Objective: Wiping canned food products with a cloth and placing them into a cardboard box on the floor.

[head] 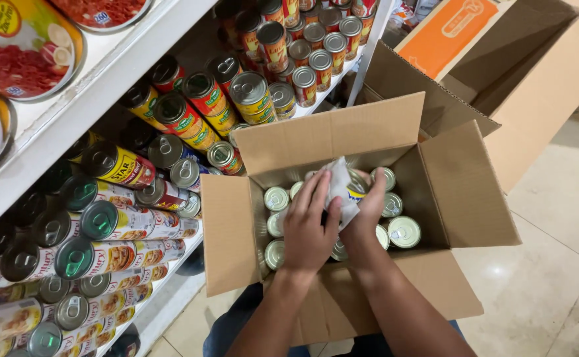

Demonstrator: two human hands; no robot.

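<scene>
We are gripping 1 white cloth (339,188) with both hands inside the open cardboard box (395,142). Left hand (309,225) is lying flat over the cloth's left side, fingers closed on it; right hand (367,211) is pinching its right edge. It is probably handling soft, light and limp; we are gathering folds, not corners. Cans (404,231) are sitting just beneath.

an open brown cardboard box (250,244) of silver-topped tins (404,231) is seen beside white shelves (104,79) of red-and-yellow-labelled cans (200,99), with an orange-panelled carton (461,30) behind.
</scene>
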